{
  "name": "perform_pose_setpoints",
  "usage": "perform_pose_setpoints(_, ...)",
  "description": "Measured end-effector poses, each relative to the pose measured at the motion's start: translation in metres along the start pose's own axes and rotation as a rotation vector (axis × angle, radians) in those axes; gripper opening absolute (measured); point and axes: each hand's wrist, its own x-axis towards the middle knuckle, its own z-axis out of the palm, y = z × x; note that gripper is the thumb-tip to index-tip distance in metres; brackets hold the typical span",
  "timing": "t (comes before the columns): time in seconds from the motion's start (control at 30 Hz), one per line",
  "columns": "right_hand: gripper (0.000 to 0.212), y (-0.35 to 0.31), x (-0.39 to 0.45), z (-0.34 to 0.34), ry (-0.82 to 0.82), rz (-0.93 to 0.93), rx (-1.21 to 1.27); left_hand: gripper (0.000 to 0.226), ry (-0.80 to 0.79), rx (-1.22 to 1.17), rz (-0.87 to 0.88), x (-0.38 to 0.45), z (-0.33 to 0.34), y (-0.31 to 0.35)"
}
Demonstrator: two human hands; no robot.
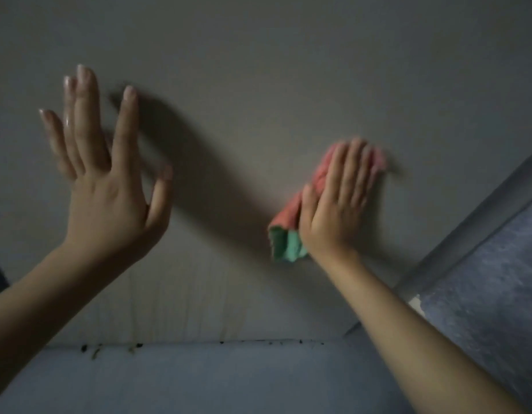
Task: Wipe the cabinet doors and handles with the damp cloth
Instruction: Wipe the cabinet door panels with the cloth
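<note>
Now your right hand (336, 201) presses the cloth (288, 231) flat on the door (258, 70); your left hand (109, 186) hangs spread, holding nothing.

Two bare forearms enter the view from the lower edge, one at each side. No sleeve, cuff or glove covers either forearm as far as the frame edge shows.

The left hand (109, 186) carries no ring, band or watch on its visible back or wrist. Its fingernails are short to medium in length, rounded, with a pale, glossy finish. A wet-looking sheen shows along the fingers.

The right hand (339, 204) likewise carries no ring or wrist item on its visible back. Its fingertips are motion-blurred, so nail detail cannot be determined. Both wrists are slender.
</note>
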Motion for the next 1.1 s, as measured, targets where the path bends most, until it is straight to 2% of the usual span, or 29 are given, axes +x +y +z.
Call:
perform_pose_setpoints(0.07, 0.057, -0.024, 0.026, 0.002, 0.044, 0.013, 0.028, 0.066, 0.000, 0.013, -0.059, -0.007, -0.005, -0.013)
perform_pose_setpoints(0.1, 0.057, -0.042, 0.027, 0.006, 0.013, -0.081, 0.068, 0.067, 0.001, 0.021, -0.100, -0.012, -0.008, -0.021)
perform_pose_setpoints(0.2, 0.047, -0.076, -0.012, 0.021, -0.140, -0.567, 0.127, 0.070, 0.001, 0.034, -0.176, -0.024, -0.013, -0.038)
perform_pose_setpoints(0.23, 0.045, -0.071, -0.030, 0.024, -0.172, -0.703, 0.099, 0.070, 0.011, 0.019, -0.177, -0.026, -0.014, -0.040)
perform_pose_setpoints(0.3, 0.047, -0.042, -0.052, 0.026, -0.182, -0.840, 0.006, 0.066, 0.048, -0.014, -0.147, -0.031, -0.018, -0.043)
perform_pose_setpoints(0.37, 0.051, -0.011, -0.059, 0.022, -0.134, -0.819, -0.067, 0.064, 0.077, -0.023, -0.139, -0.037, -0.024, -0.045)
perform_pose_setpoints(0.43, 0.055, 0.001, -0.056, 0.014, -0.118, -0.680, -0.044, 0.066, 0.078, -0.025, -0.191, -0.047, -0.029, -0.053)
perform_pose_setpoints(0.5, 0.058, -0.022, -0.044, 0.015, -0.094, -0.595, 0.006, 0.067, 0.082, -0.023, -0.262, -0.059, -0.034, -0.066)
perform_pose_setpoints(0.7, 0.055, -0.147, -0.031, 0.042, -0.104, -0.795, 0.082, 0.071, 0.042, 0.005, -0.417, -0.075, -0.024, -0.101)
perform_pose_setpoints(0.83, 0.058, -0.119, -0.043, 0.039, -0.107, -0.894, 0.036, 0.072, 0.017, -0.025, -0.448, -0.083, -0.021, -0.108)
perform_pose_setpoints(0.93, 0.059, -0.096, -0.044, 0.033, -0.105, -0.894, 0.004, 0.071, 0.032, -0.048, -0.461, -0.087, -0.025, -0.110)
perform_pose_setpoints(1.0, 0.059, -0.115, -0.038, 0.036, -0.094, -0.857, 0.011, 0.070, 0.043, -0.051, -0.467, -0.091, -0.030, -0.116)
perform_pose_setpoints(1.1, 0.055, -0.183, -0.028, 0.045, -0.111, -0.860, 0.148, 0.070, 0.055, -0.058, -0.500, -0.097, -0.035, -0.130)
